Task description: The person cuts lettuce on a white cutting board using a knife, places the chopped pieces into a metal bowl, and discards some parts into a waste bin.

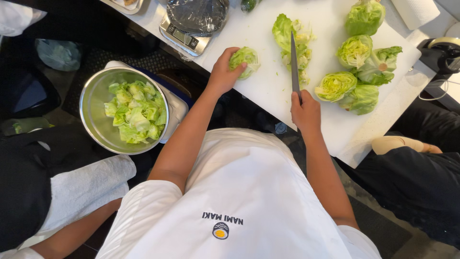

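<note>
left hand (221, 73) gripping lettuce piece (244, 61), right hand (305, 111) clenched around knife (294, 64), lettuce left of blade

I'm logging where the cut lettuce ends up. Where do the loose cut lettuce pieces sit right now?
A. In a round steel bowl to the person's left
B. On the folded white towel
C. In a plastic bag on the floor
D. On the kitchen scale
A: the steel bowl, beside the cutting board, holds the cut lettuce pieces, while the left hand grips a lettuce chunk and the right hand holds the knife.
</note>
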